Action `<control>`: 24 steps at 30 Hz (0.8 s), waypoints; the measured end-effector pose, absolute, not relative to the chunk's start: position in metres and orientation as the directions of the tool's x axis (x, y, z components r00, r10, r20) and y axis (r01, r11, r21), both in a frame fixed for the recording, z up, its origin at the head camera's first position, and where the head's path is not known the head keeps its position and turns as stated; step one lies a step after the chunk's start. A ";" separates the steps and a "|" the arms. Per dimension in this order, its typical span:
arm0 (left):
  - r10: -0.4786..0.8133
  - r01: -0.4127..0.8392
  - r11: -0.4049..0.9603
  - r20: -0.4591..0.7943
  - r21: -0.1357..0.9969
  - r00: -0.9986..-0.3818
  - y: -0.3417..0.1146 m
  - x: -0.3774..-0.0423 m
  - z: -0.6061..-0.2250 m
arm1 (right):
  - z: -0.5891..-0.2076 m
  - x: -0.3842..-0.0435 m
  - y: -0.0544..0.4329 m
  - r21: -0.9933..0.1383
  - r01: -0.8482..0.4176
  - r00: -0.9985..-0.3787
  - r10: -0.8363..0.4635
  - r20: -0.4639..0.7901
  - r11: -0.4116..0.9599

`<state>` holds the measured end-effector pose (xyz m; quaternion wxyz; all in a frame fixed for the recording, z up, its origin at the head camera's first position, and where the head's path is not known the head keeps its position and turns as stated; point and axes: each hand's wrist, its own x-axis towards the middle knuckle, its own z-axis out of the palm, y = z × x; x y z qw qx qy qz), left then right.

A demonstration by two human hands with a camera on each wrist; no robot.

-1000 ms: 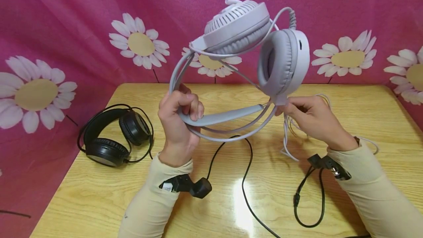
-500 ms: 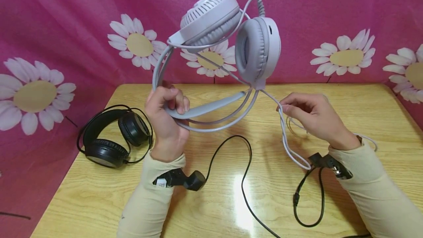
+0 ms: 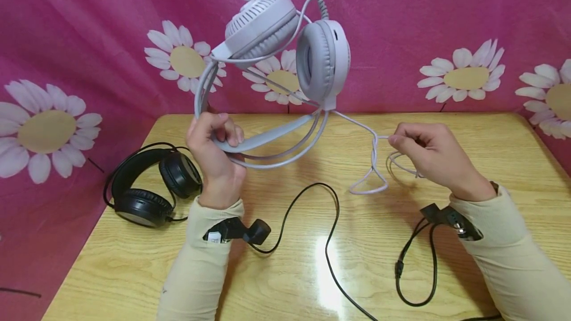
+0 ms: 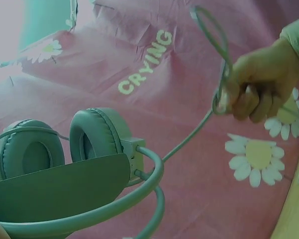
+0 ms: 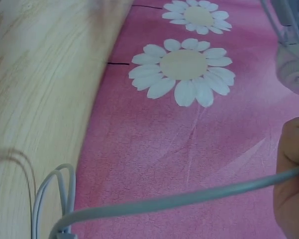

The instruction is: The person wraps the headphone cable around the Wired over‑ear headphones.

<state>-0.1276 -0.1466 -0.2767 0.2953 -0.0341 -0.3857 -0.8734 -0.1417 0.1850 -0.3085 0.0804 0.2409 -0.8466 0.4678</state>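
Hovering above the counter (image 3: 285, 286), the white headset (image 3: 316, 58) is gripped by its headband (image 3: 274, 135) in the left hand (image 3: 217, 155), its cable (image 3: 374, 155) pinched in the right hand (image 3: 434, 155); light, springy handling is expected, the headband being judged the soundest hold, the limp-looking cable best drawn gently.

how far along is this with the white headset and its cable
Looks done: the white headset is lifted off the table, its headband gripped by the left hand.

In hand: the right hand pinches the grey-white cable.

Probably left: straightening that cable, since a twist and a hanging loop remain between headset and right hand.
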 end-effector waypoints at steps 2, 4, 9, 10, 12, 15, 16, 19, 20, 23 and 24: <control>-0.505 0.548 -0.513 0.284 0.661 -0.815 -0.148 -0.130 -0.278 | -0.308 -0.142 0.186 -0.744 -0.493 -0.867 -0.333 0.372 0.451; -0.521 0.556 -0.503 0.281 0.662 -0.806 -0.150 -0.133 -0.279 | -0.307 -0.141 0.186 -0.735 -0.503 -0.861 -0.332 0.385 0.455; -0.565 0.580 -0.457 0.284 0.674 -0.775 -0.154 -0.139 -0.284 | -0.304 -0.139 0.188 -0.728 -0.524 -0.850 -0.325 0.414 0.443; -0.573 0.585 -0.447 0.285 0.677 -0.768 -0.155 -0.140 -0.284 | -0.303 -0.138 0.188 -0.730 -0.525 -0.850 -0.322 0.418 0.438; -0.591 0.588 -0.425 0.281 0.689 -0.756 -0.156 -0.142 -0.286 | -0.301 -0.136 0.189 -0.733 -0.527 -0.849 -0.317 0.424 0.431; -0.613 0.590 -0.388 0.280 0.708 -0.739 -0.158 -0.145 -0.288 | -0.298 -0.133 0.190 -0.724 -0.548 -0.836 -0.313 0.451 0.419; -0.619 0.590 -0.373 0.281 0.716 -0.733 -0.159 -0.146 -0.289 | -0.297 -0.132 0.191 -0.719 -0.558 -0.829 -0.314 0.462 0.414; -0.635 0.590 -0.325 0.292 0.739 -0.715 -0.160 -0.148 -0.291 | -0.295 -0.129 0.192 -0.696 -0.597 -0.802 -0.325 0.502 0.399; -0.640 0.590 -0.312 0.294 0.745 -0.710 -0.161 -0.149 -0.292 | -0.294 -0.128 0.192 -0.688 -0.609 -0.792 -0.329 0.513 0.395; -0.650 0.585 -0.273 0.302 0.763 -0.697 -0.162 -0.150 -0.294 | -0.291 -0.124 0.193 -0.673 -0.633 -0.774 -0.340 0.535 0.382; -0.652 0.583 -0.265 0.303 0.768 -0.695 -0.162 -0.151 -0.295 | -0.289 -0.122 0.193 -0.671 -0.639 -0.769 -0.341 0.540 0.376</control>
